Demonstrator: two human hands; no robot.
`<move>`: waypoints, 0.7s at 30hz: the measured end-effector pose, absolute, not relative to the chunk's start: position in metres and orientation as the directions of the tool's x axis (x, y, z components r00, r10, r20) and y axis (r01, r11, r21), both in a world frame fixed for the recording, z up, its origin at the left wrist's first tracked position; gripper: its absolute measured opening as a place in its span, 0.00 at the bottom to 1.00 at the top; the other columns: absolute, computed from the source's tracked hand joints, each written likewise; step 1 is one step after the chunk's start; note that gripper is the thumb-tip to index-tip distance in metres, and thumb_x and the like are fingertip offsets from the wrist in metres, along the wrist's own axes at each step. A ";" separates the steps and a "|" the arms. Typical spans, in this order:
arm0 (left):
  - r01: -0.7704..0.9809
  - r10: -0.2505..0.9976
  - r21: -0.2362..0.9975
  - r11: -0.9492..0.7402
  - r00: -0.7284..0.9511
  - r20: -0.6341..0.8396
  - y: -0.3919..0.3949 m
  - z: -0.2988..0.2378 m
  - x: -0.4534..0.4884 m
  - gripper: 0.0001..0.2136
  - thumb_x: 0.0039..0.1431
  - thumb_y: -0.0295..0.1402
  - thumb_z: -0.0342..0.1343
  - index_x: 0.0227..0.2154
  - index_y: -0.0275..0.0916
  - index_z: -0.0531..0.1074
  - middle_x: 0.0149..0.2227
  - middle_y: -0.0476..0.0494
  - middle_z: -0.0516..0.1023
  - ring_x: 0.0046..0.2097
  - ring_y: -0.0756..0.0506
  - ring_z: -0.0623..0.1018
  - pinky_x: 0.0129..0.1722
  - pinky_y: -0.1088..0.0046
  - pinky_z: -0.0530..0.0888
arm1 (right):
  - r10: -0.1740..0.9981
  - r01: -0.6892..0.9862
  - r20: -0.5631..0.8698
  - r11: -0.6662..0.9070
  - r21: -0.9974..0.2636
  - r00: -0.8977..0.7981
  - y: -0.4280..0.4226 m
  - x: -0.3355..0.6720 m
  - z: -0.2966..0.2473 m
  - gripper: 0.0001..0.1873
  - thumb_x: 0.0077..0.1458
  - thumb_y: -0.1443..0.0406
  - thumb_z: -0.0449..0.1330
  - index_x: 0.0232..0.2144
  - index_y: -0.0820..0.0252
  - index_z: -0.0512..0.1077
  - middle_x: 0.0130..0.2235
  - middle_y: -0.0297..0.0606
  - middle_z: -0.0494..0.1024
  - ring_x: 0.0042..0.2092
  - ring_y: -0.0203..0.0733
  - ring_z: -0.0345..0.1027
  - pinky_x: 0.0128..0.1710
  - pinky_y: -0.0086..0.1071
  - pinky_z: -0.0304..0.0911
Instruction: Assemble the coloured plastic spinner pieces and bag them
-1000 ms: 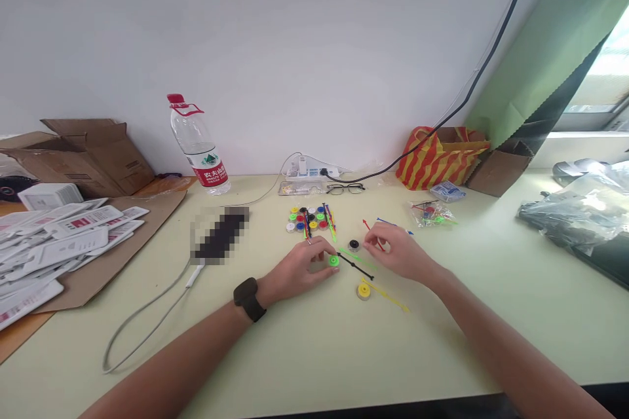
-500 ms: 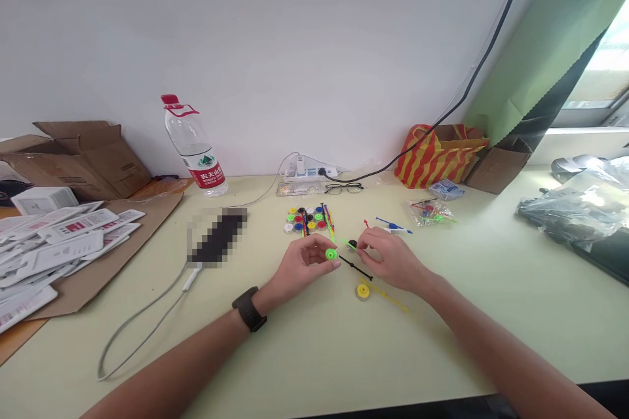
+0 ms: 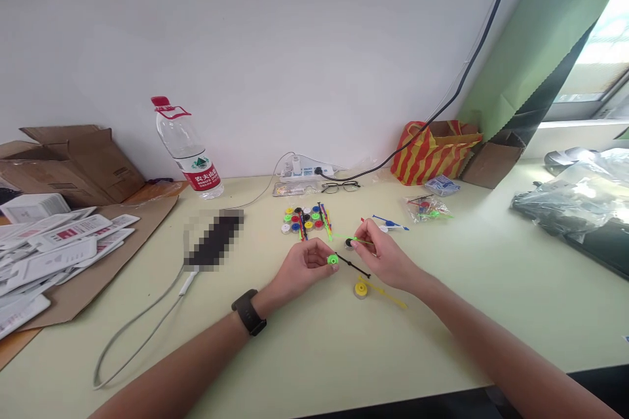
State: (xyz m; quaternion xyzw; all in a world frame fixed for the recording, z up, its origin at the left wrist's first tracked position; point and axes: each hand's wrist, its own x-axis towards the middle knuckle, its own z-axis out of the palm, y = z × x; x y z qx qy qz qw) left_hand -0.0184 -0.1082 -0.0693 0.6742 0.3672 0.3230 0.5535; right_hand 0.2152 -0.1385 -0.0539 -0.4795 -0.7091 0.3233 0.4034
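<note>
Between the thumb and fingers of my left hand (image 3: 304,270) is a small round green plastic piece (image 3: 333,260), its central hole facing me. My right hand (image 3: 386,254) pinches a thin green plastic stick (image 3: 363,241), partly hidden by the fingers. Just left of those fingertips stands a black-topped disc (image 3: 348,244). A black stick (image 3: 354,266) with a knob at its middle lies between my hands. Nearer to me sits a yellow disc (image 3: 360,290), with a yellow stick (image 3: 390,296) beside it.
Behind my left hand are rows of coloured discs (image 3: 295,227) and several coloured sticks (image 3: 324,219). A blue stick (image 3: 390,222) lies beyond my right hand, near a plastic bag of parts (image 3: 426,208). Glasses (image 3: 341,187), a power strip (image 3: 302,170) and a bottle (image 3: 199,163) stand along the wall.
My right hand has drawn up and back slightly with the green stick, showing more of it. My left hand keeps the green piece, which tilts a little. The whole view has shifted slightly.
</note>
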 end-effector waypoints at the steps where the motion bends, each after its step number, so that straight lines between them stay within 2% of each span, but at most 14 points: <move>1: 0.139 0.851 0.983 -0.117 0.524 0.027 -0.107 -0.071 -0.019 0.16 0.53 0.41 0.72 0.37 0.37 0.74 0.34 0.45 0.80 0.36 0.47 0.80 0.39 0.70 0.78 | 0.937 0.396 0.274 0.341 -0.853 -0.217 -0.138 0.214 -0.053 0.10 0.68 0.57 0.55 0.35 0.53 0.60 0.33 0.33 0.68 0.32 0.40 0.61 0.33 0.37 0.64; 4: 0.116 0.845 0.987 -0.106 0.535 0.028 -0.106 -0.072 -0.019 0.17 0.53 0.42 0.72 0.37 0.37 0.73 0.34 0.45 0.79 0.36 0.47 0.80 0.40 0.69 0.79 | 0.915 0.347 0.308 0.387 -0.854 -0.262 -0.138 0.212 -0.052 0.10 0.68 0.56 0.55 0.36 0.54 0.66 0.33 0.35 0.71 0.33 0.41 0.64 0.34 0.36 0.65; 10: 0.076 0.816 0.987 -0.142 0.573 0.073 -0.111 -0.061 -0.016 0.15 0.56 0.39 0.71 0.39 0.37 0.75 0.41 0.42 0.81 0.45 0.43 0.81 0.50 0.64 0.78 | 0.892 0.309 0.295 0.404 -0.861 -0.343 -0.143 0.203 -0.054 0.11 0.68 0.61 0.55 0.43 0.54 0.78 0.42 0.42 0.79 0.43 0.45 0.72 0.39 0.37 0.69; 14: 0.085 0.808 0.984 -0.157 0.584 0.078 -0.113 -0.057 -0.015 0.14 0.57 0.39 0.70 0.40 0.36 0.76 0.43 0.40 0.82 0.46 0.42 0.82 0.51 0.63 0.78 | 0.899 0.264 0.236 0.345 -0.901 -0.370 -0.146 0.199 -0.056 0.10 0.67 0.63 0.56 0.45 0.54 0.77 0.44 0.40 0.81 0.44 0.44 0.74 0.41 0.37 0.70; 21: 0.043 0.827 0.994 -0.105 0.558 0.064 -0.114 -0.059 -0.015 0.13 0.58 0.40 0.69 0.38 0.36 0.77 0.39 0.41 0.82 0.41 0.44 0.82 0.45 0.65 0.81 | 0.901 0.244 0.222 0.326 -0.913 -0.372 -0.144 0.201 -0.057 0.07 0.65 0.64 0.58 0.44 0.55 0.75 0.41 0.38 0.81 0.43 0.44 0.75 0.44 0.37 0.71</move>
